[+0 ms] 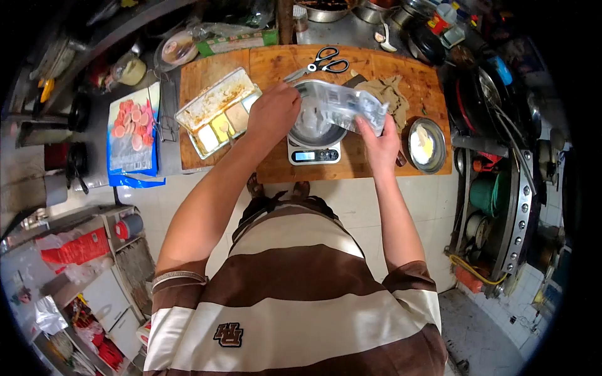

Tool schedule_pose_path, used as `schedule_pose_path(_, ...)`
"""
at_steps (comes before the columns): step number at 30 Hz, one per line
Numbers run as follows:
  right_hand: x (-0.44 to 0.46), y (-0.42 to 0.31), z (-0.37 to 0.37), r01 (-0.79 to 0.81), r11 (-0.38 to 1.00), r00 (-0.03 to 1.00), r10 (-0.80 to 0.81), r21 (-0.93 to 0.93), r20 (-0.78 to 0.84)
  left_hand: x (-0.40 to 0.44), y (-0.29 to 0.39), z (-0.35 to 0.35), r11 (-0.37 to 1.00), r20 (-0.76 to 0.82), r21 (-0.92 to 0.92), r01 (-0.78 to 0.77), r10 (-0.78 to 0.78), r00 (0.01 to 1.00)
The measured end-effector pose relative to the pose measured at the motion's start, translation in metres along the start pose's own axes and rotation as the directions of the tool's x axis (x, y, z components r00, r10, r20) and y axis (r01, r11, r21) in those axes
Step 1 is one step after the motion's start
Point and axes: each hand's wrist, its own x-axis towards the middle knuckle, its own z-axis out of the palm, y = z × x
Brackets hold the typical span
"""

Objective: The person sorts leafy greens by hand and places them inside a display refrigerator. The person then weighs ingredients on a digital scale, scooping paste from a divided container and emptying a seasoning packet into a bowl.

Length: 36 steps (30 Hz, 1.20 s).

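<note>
Over a metal bowl (311,139) on a digital scale (315,155), a clear plastic bag (345,105) is tilted. My right hand (380,141) grips the bag's right end. At the bag's left end is my left hand (276,113), its fingers closed on the edge. Something whitish lies in the bowl, partly hidden by the bag. Left of my left hand sits an open seasoning box (219,109) with white and yellow powders in its compartments. Black-handled scissors (323,62) lie behind the bowl. A small metal bowl (427,145) at the right holds white and yellow contents.
The wooden board (269,166) spans the counter. A crumpled brown cloth or paper (390,94) lies behind my right hand. At the left, pink round slices (133,124) rest on a blue and white bag. Pans (495,94) and a stove stand at the right.
</note>
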Motion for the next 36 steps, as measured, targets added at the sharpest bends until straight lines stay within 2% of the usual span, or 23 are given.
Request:
schedule_pose_path(5,-0.001,0.000,-0.001,0.018,0.995,1.000,-0.018,-0.100,0.004,-0.001,0.001,-0.002,1.000,0.015,0.006,0.018,-0.018,1.000)
schedule_pose_path(8,-0.001,-0.009,0.000,0.021,0.998,1.000,-0.020,-0.063,0.019,-0.001,0.000,-0.001,1.000,0.011,0.007,0.021,-0.021,1.000)
schedule_pose_path(11,-0.001,0.005,0.003,0.022,0.997,0.999,-0.019,0.071,-0.048,0.001,-0.001,0.000,1.000,-0.011,0.012,0.004,-0.004,1.000)
schedule_pose_path(14,-0.001,-0.001,-0.001,0.046,0.996,0.999,-0.046,-0.076,0.002,-0.002,0.000,-0.001,1.000,-0.026,-0.008,0.010,-0.010,1.000)
schedule_pose_path(17,-0.002,-0.002,0.001,0.039,0.998,0.999,-0.037,0.054,-0.035,0.000,0.001,0.000,1.000,-0.027,-0.002,0.011,-0.011,1.000)
schedule_pose_path(20,-0.003,0.001,0.001,0.051,0.994,0.998,-0.054,-0.098,-0.027,-0.001,0.001,0.000,1.000,-0.028,-0.002,0.010,-0.010,1.000)
schedule_pose_path(21,-0.002,0.008,0.003,0.055,0.998,0.996,-0.053,0.029,-0.073,-0.001,0.001,-0.001,1.000,-0.033,-0.007,0.012,-0.012,0.999)
schedule_pose_path(24,-0.003,0.004,0.001,0.024,0.996,0.999,-0.021,-0.087,0.028,-0.003,0.001,-0.002,1.000,-0.042,-0.015,-0.020,0.019,0.999)
schedule_pose_path(25,-0.004,0.009,0.002,0.075,0.994,0.996,-0.078,-0.076,-0.033,-0.002,0.000,-0.002,1.000,-0.041,-0.007,-0.021,0.021,0.999)
schedule_pose_path(28,-0.002,0.003,0.001,0.058,0.998,0.998,-0.058,-0.021,-0.005,-0.004,-0.001,0.000,1.000,-0.040,0.002,-0.008,0.008,0.999)
schedule_pose_path(32,-0.002,0.004,0.003,0.062,0.998,0.995,-0.060,0.018,-0.077,-0.002,0.001,-0.003,1.000,-0.038,-0.006,-0.011,0.011,0.999)
schedule_pose_path(35,-0.003,0.007,0.004,0.113,0.990,0.992,-0.117,-0.088,-0.038,-0.005,0.000,-0.003,1.000,-0.033,-0.012,-0.004,0.004,0.999)
schedule_pose_path(36,-0.001,0.006,0.004,0.095,0.994,0.995,-0.097,-0.060,-0.030,-0.003,0.000,-0.003,1.000,-0.035,-0.016,-0.002,0.001,0.999)
